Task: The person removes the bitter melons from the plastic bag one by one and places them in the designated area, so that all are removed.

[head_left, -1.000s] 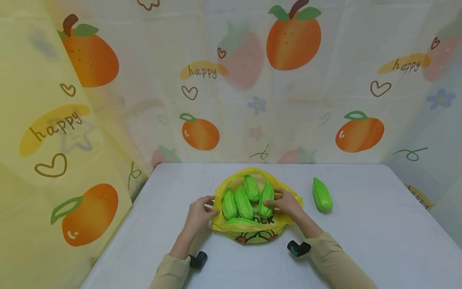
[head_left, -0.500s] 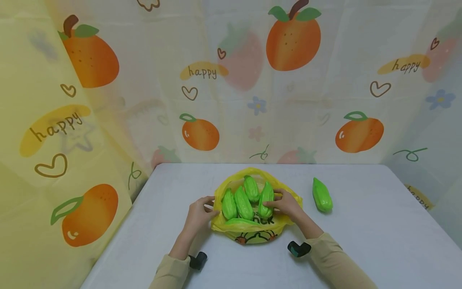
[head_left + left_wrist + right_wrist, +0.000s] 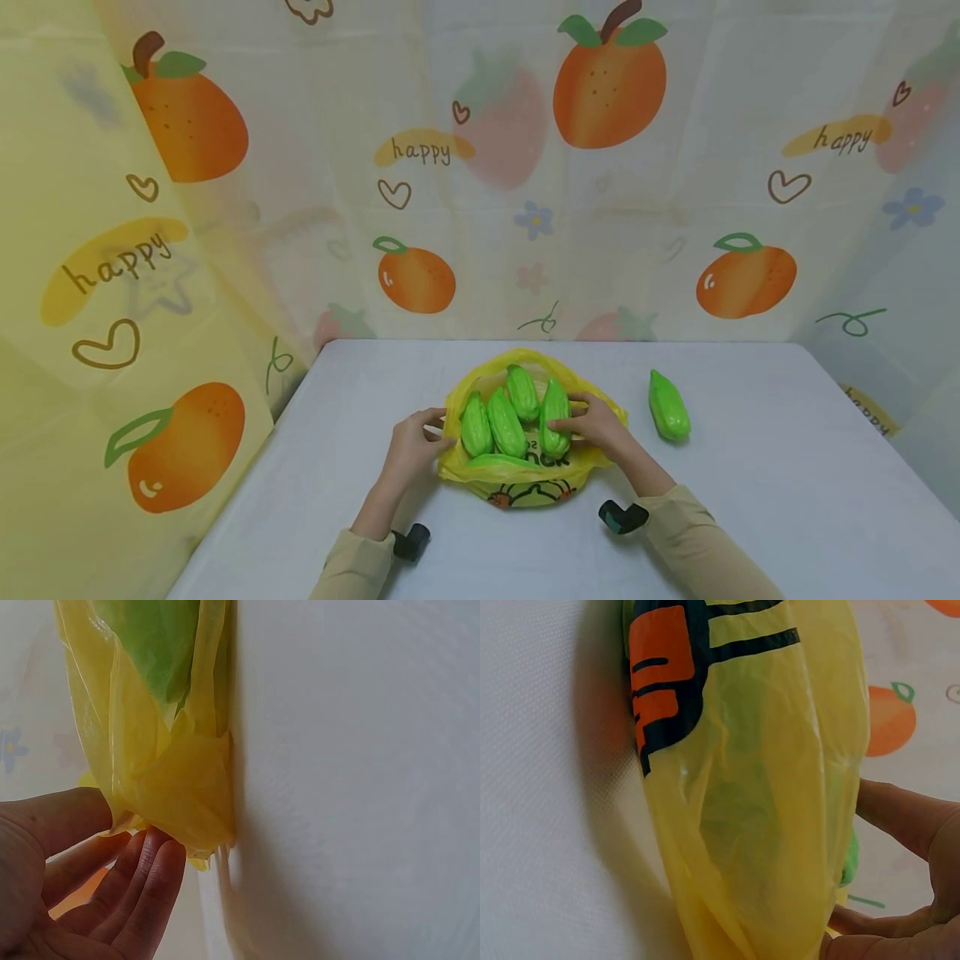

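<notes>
Head view shows a yellow translucent plastic bag, mouth wide, resting on a white table with bright-green, elongated, ridged vegetables inside. The left hand pinches the bag's left edge between thumb and fingers. The right hand seems to pinch the rightmost vegetable, fingertips partly hidden. Another green vegetable lies apart, right of the bag.

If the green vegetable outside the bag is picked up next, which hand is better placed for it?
Probably the right hand, though it touches another vegetable inside the yellow plastic bag. The loose green vegetable lies on its side of the table, while the left hand pinches the bag's opposite edge.
</notes>
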The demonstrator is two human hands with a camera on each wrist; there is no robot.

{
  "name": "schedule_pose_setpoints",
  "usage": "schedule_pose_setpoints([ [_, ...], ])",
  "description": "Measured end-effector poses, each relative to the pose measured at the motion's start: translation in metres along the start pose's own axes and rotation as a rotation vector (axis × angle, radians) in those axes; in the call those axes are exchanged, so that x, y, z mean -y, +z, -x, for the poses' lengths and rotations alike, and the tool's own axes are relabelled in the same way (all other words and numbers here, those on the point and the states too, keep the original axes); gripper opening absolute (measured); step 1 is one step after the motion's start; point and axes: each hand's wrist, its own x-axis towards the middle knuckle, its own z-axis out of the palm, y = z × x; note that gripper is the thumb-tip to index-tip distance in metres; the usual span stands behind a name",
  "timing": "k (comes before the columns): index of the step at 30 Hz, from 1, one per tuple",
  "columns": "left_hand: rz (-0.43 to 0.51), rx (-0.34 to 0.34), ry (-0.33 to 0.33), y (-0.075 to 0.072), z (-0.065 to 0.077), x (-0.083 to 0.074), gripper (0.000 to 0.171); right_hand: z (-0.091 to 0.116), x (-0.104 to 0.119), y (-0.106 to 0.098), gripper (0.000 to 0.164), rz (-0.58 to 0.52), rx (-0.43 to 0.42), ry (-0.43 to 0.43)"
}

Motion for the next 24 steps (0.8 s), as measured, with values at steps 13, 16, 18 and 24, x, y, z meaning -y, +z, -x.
schedule_pose_setpoints([
  [13,-0.011,-0.013,0.007,0.000,0.000,-0.001,0.045,0.003,0.004,-0.007,0.079,-0.037,0.017,-0.024],
  [16,-0.014,-0.011,0.009,0.000,0.000,0.000,0.045,0.003,0.004,-0.008,0.078,-0.035,0.020,-0.028],
  [18,-0.013,-0.011,0.010,0.000,-0.001,0.001,0.045,0.004,0.004,-0.008,0.078,-0.031,0.024,-0.029],
  [24,-0.012,-0.011,0.014,0.001,-0.002,0.003,0.045,0.007,0.008,-0.011,0.078,0.007,0.014,-0.025],
])
